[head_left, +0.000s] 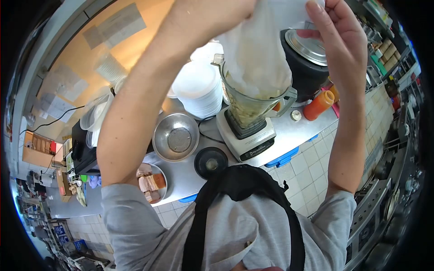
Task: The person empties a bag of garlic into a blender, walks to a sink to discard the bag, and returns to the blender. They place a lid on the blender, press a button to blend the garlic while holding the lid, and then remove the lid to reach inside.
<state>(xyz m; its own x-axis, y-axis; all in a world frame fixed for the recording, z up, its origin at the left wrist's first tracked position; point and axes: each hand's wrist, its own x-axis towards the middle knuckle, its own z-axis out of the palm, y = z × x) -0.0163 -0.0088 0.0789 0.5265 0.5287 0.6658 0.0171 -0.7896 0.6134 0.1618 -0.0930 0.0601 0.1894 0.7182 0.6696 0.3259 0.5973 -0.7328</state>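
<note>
A clear plastic bag (257,49) hangs upside down, its lower end inside the jug of a blender (246,128). Pale chunks lie in the jug (246,113), and some pale residue clings inside the bag. My right hand (341,34) pinches the bag's upper edge between thumb and fingers at the top right. Only the wrist end of my left hand (239,8) shows beside the bag at the top edge; its fingers are out of sight. The blender's round black lid (211,163) lies on the metal counter, left of the base.
Left of the blender are stacked white tubs (199,92), a metal bowl (176,137) and a container with meat pieces (153,182). To its right stand an orange squeeze bottle (319,105), a small white cap (295,115) and a black pot with a metal lid (307,45).
</note>
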